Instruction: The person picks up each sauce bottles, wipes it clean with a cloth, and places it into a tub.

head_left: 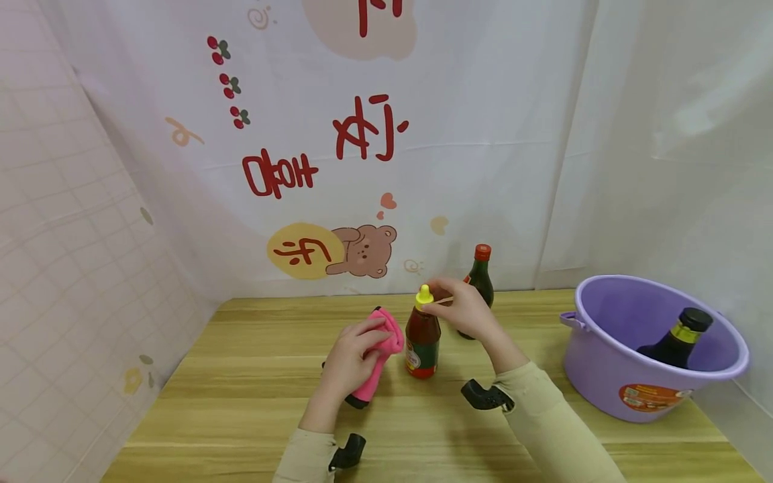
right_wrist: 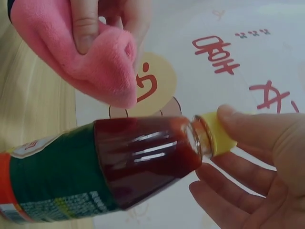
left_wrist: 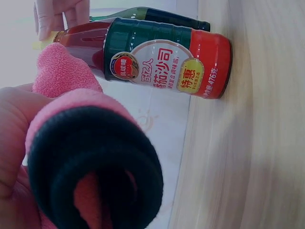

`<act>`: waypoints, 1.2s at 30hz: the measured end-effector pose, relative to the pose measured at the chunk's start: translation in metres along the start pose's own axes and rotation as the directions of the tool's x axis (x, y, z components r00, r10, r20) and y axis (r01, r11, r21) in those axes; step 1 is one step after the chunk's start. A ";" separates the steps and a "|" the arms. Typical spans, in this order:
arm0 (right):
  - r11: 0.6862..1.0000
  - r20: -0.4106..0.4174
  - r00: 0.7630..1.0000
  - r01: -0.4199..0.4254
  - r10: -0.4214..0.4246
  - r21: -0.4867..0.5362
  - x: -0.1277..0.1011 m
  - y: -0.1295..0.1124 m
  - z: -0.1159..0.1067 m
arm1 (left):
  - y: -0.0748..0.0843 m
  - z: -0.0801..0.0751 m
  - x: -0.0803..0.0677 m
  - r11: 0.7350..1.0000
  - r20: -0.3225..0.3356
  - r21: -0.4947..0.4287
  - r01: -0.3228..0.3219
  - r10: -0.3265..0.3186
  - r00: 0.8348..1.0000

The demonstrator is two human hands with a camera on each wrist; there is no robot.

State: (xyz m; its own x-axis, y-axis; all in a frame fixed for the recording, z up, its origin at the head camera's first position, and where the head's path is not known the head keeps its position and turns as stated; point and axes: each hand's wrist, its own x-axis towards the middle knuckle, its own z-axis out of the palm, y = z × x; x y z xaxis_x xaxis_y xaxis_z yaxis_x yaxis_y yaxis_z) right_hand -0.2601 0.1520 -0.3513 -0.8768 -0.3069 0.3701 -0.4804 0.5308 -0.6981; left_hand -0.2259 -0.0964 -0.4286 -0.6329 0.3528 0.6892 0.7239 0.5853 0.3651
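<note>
A ketchup bottle (head_left: 423,333) with a green and red label stands upright on the wooden table. My right hand (head_left: 468,312) has its thumb and a finger at the bottle's yellow cap (right_wrist: 220,133), pinching it; the other fingers spread behind the neck. To the left of the bottle, my left hand (head_left: 353,355) grips a rolled pink cloth (head_left: 368,386) with black edging. In the right wrist view, the cloth's folded end is close to the bottle, a small gap apart. The left wrist view shows the cloth's rolled black end (left_wrist: 95,157) up close.
Behind the right hand stands a dark green bottle (head_left: 481,276) with a red cap, partly hidden. At the right, a purple bucket (head_left: 594,365) holds a dark bottle (head_left: 680,339) with a black cap, leaning. A printed white curtain (head_left: 483,168) hangs along the table's back edge.
</note>
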 end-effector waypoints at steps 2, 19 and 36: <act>0.999 0.007 1.000 -0.005 0.005 0.036 -0.001 0.003 -0.001 | 0.000 0.000 0.001 1.000 -0.001 0.004 0.000 0.000 1.000; 0.986 -0.023 0.998 -0.047 0.052 0.162 -0.007 0.026 0.010 | 0.011 -0.012 0.036 0.987 0.014 -0.013 -0.157 0.158 0.987; 0.994 -0.064 0.998 -0.004 0.011 0.111 -0.009 0.025 0.011 | 0.020 -0.005 0.049 0.983 0.046 -0.007 -0.182 0.182 0.982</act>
State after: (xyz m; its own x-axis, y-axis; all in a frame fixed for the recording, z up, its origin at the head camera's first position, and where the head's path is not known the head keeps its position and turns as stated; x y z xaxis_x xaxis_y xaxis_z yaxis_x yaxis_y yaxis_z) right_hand -0.2645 0.1596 -0.3786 -0.8814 -0.2500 0.4007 -0.4721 0.4409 -0.7634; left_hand -0.2411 -0.0705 -0.3845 -0.5028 0.4869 0.7143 0.8289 0.5061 0.2384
